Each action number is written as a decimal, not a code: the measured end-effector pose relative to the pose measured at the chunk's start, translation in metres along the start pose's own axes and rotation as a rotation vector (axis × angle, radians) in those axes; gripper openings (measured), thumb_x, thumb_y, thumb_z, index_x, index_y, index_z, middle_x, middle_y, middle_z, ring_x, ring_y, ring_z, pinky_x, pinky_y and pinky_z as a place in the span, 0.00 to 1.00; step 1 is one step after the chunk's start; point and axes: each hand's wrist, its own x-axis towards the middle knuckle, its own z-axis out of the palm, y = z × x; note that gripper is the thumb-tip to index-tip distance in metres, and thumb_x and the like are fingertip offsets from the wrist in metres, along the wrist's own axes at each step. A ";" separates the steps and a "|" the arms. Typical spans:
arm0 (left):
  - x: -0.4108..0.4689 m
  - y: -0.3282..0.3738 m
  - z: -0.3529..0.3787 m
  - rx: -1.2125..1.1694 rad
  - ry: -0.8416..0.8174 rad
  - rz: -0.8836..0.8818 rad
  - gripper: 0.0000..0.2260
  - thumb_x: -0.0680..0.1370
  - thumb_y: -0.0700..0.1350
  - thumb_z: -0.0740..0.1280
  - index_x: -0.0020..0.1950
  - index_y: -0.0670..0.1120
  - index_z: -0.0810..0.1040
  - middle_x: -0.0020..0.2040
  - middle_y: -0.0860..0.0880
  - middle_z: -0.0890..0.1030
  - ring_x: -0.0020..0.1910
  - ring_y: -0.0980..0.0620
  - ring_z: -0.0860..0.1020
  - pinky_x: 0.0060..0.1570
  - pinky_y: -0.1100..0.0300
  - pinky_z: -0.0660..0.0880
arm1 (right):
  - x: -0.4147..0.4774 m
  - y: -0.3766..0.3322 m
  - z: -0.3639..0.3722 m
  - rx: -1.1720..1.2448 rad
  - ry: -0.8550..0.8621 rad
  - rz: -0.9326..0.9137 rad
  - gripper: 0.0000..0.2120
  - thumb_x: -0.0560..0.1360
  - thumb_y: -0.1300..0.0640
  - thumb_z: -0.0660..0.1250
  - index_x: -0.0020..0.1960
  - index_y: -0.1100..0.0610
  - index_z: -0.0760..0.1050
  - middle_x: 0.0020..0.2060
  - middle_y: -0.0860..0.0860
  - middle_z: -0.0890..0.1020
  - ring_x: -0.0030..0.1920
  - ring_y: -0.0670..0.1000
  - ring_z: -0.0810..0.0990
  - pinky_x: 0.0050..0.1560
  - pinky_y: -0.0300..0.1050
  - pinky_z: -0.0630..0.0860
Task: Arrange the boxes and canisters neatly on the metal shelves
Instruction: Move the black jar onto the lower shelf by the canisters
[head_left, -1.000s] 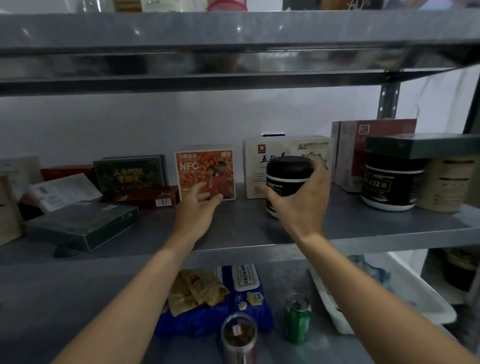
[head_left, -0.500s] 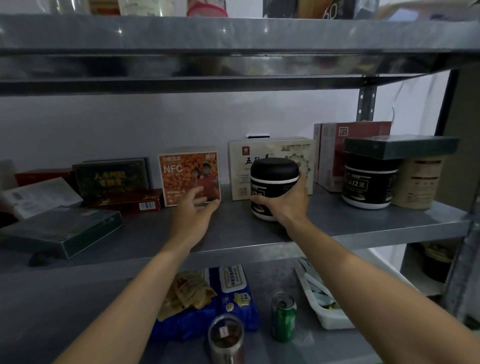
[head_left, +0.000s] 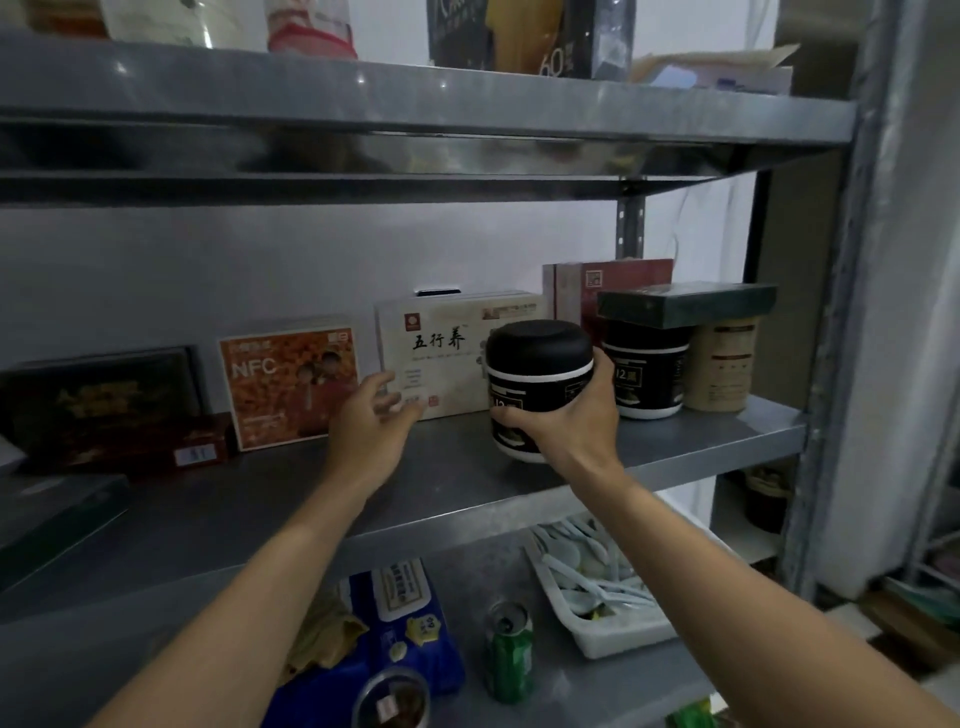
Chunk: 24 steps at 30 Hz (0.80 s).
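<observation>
The middle shelf (head_left: 457, 488) is grey sheet metal, smooth and dull with a faint mottled sheen. The upper shelf (head_left: 363, 98) is the same metal, and its underside is glossy enough to mirror things. The black canister (head_left: 537, 358) near the middle looks plastic, with a matt lid over a shinier printed wall. Left of it, the orange box (head_left: 288, 379) and the cream box (head_left: 441, 332) are smooth printed cardboard, the cream one matt. At the right, the tan canister (head_left: 722, 364) looks like matt paper. Below, 1 green can (head_left: 509, 660) is glossy metal, the white tray (head_left: 628, 642) is smooth plastic and the blue packet (head_left: 436, 670) is shiny film.
</observation>
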 end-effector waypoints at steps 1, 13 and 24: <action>0.003 0.004 0.009 -0.015 -0.022 0.006 0.22 0.77 0.45 0.71 0.70 0.48 0.72 0.62 0.45 0.78 0.52 0.55 0.75 0.52 0.63 0.69 | -0.001 -0.002 -0.009 -0.006 0.017 -0.014 0.52 0.48 0.43 0.83 0.66 0.43 0.62 0.60 0.47 0.76 0.61 0.50 0.76 0.63 0.53 0.76; 0.025 0.075 0.126 -0.349 -0.319 -0.116 0.25 0.73 0.59 0.71 0.68 0.54 0.73 0.62 0.46 0.78 0.52 0.47 0.80 0.54 0.48 0.79 | -0.017 0.000 -0.115 -0.172 0.241 0.039 0.55 0.48 0.42 0.82 0.69 0.47 0.60 0.59 0.49 0.75 0.60 0.52 0.76 0.60 0.54 0.78; 0.041 0.151 0.210 -0.667 -0.525 -0.549 0.37 0.70 0.59 0.75 0.72 0.49 0.62 0.49 0.41 0.70 0.50 0.38 0.79 0.47 0.47 0.82 | 0.001 0.012 -0.186 -0.217 0.344 0.049 0.56 0.51 0.48 0.86 0.72 0.50 0.60 0.61 0.51 0.74 0.61 0.51 0.74 0.61 0.44 0.74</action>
